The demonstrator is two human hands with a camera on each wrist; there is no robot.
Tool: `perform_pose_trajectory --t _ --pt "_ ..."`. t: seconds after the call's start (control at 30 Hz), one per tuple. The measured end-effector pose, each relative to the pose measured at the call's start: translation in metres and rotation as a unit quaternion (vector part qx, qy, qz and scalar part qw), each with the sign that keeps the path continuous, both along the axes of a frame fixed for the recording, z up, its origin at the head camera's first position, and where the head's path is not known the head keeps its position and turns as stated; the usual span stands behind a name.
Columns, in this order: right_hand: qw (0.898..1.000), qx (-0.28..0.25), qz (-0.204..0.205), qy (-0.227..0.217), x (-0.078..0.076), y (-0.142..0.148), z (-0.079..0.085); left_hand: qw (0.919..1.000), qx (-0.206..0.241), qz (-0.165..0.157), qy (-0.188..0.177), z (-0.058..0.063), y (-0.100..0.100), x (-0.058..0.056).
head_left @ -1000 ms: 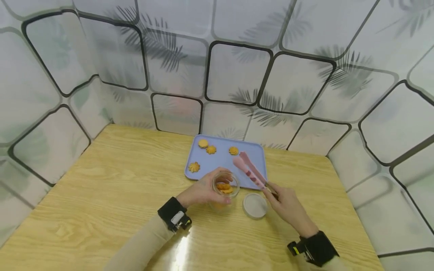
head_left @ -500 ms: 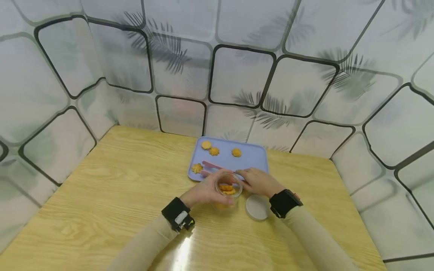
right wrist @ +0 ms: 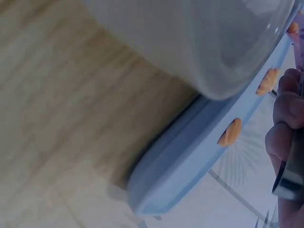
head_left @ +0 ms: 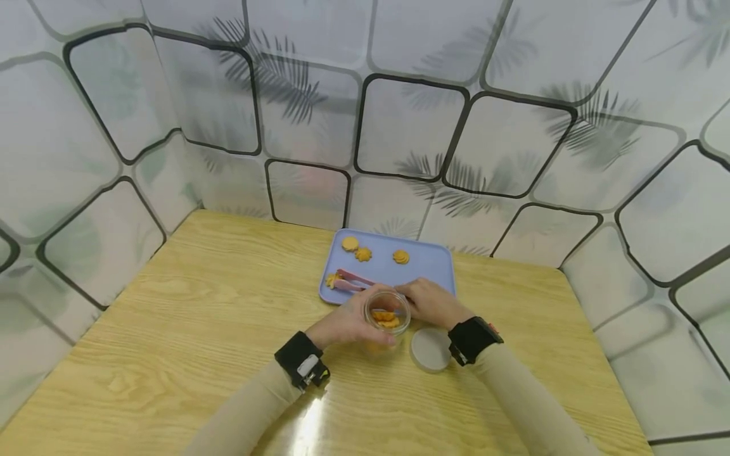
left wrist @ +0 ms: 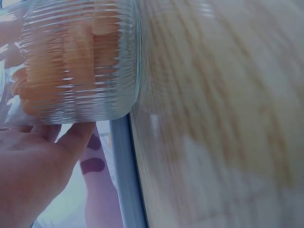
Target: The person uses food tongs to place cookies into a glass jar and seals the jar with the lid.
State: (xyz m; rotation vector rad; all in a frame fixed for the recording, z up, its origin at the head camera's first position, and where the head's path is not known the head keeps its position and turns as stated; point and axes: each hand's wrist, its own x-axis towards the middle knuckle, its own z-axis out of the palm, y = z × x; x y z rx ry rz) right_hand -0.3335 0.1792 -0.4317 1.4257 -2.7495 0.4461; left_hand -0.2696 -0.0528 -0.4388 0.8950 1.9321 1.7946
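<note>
My left hand [head_left: 345,324] grips a clear ribbed glass jar [left wrist: 80,61], its open mouth facing up. Several golden cookies [head_left: 384,318] lie inside it. Beyond the jar, my right hand [head_left: 435,305] holds pink tongs [head_left: 349,284] by their metal handle end, partly hidden behind the jar and left hand. The tong tips reach over the left front of the blue tray [head_left: 424,266], around a star-shaped cookie [head_left: 330,280] and overlapping it. Two cookies sit near the tray's back left, a round one [head_left: 350,244] and a flower-shaped one [head_left: 363,254]; another swirled cookie [head_left: 401,256] is near the middle.
A pale round lid [head_left: 430,350] lies on the wooden table [head_left: 228,285], right of the jar and close to my right wrist. A patterned curtain [head_left: 308,139] encloses the table's back and sides, just behind the tray.
My right hand has swung the tongs leftward from above the tray's right side to the left front cookie. The tong tips have come closer together there. My left hand keeps holding the jar.
</note>
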Motion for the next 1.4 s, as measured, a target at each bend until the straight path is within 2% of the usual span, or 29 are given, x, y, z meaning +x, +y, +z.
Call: perform_pose_trajectory --t 0.23,0.43,0.77,0.93,1.13,1.4 --pt "1.000 -0.026 0.003 0.006 0.004 0.012 0.001 1.0000 0.003 0.002 0.004 0.000 0.001 0.000" --pt "0.999 -0.034 0.002 0.005 0.008 0.025 0.005 0.9999 -0.001 0.010 -0.008 0.000 0.000 0.002" --pt "0.998 -0.064 -0.020 0.004 0.022 0.053 0.007 1.0000 0.001 0.005 0.000 0.002 0.000 0.001" --pt "0.996 -0.090 -0.021 0.016 0.025 0.066 0.009 0.9999 -0.001 0.009 -0.008 0.002 0.000 0.002" --pt "0.993 -0.113 -0.020 0.010 0.030 0.077 0.010 0.9998 0.006 0.015 -0.012 0.001 0.000 0.002" --pt "0.986 -0.157 -0.048 0.020 0.044 0.093 0.014 0.9999 0.004 0.012 0.002 0.000 0.000 0.001"
